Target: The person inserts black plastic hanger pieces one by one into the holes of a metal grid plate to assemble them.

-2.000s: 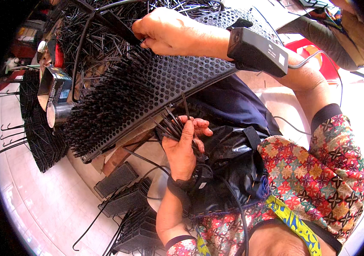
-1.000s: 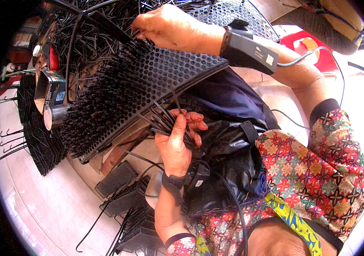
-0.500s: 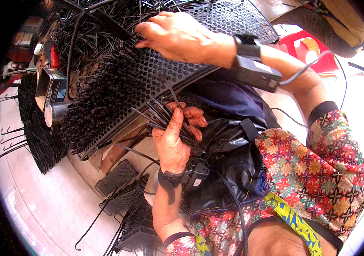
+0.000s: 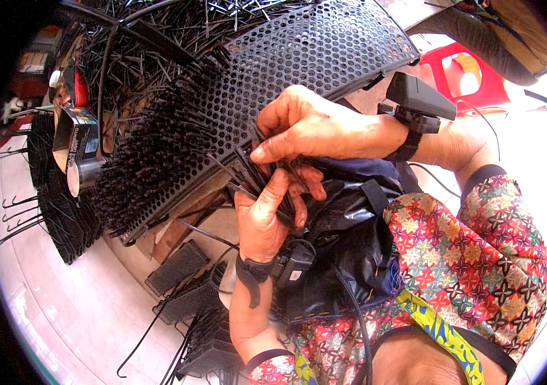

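- I have my left hand clamped around a bundle of black sticks, just beside the perforated board's near edge.
- My right hand is at the bundle's upper end; I cannot tell whether its fingers pinch a stick.
- Black pins crowd the board's left part.

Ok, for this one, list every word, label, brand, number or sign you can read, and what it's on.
Dark printed box: pale capital lettering on its side; I don't copy printed words out.
Black left-wrist device: white label, too small to read.
Black perforated panel: no lettering visible.
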Demonstrator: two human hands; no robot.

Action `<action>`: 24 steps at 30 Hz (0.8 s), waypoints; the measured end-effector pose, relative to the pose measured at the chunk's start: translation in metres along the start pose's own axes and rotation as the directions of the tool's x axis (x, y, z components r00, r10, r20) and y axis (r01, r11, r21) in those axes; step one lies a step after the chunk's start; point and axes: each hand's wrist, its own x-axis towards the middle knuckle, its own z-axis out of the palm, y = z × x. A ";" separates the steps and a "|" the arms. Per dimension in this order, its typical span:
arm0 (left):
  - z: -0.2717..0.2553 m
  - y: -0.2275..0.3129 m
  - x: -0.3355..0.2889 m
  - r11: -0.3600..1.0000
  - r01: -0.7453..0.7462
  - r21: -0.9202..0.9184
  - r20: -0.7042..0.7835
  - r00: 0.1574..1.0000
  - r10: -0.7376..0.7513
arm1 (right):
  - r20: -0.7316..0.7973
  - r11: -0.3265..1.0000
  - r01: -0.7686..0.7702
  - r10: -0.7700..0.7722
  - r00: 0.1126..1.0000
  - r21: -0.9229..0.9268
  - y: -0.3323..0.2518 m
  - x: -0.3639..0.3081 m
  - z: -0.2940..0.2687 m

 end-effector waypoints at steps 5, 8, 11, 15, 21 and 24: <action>0.010 -0.004 -0.001 1.000 0.012 0.025 -0.211 0.977 -0.007 | -0.201 0.971 0.180 -0.210 0.957 -0.156 0.014 0.005 -0.012; 0.003 -0.006 -0.004 0.997 0.016 0.074 -0.249 0.969 0.003 | -0.259 0.946 0.181 -0.252 0.933 -0.268 0.003 0.003 -0.012; -0.003 -0.009 -0.005 0.998 0.029 0.056 -0.226 0.974 -0.016 | -0.369 0.945 0.272 -0.323 0.872 -0.184 -0.009 0.004 -0.022; -0.008 -0.013 -0.007 1.000 0.015 0.022 -0.229 0.973 -0.010 | -0.489 0.810 0.570 -0.557 0.671 -0.141 -0.015 0.030 -0.038; -0.005 -0.013 -0.007 0.996 0.004 -0.089 -0.274 0.961 -0.028 | -0.419 0.653 0.630 -0.756 0.503 -0.421 -0.012 0.061 -0.045; -0.006 -0.015 -0.004 0.995 0.003 -0.102 -0.270 0.962 -0.031 | -0.364 0.580 0.604 -0.814 0.453 -0.547 -0.009 0.070 -0.054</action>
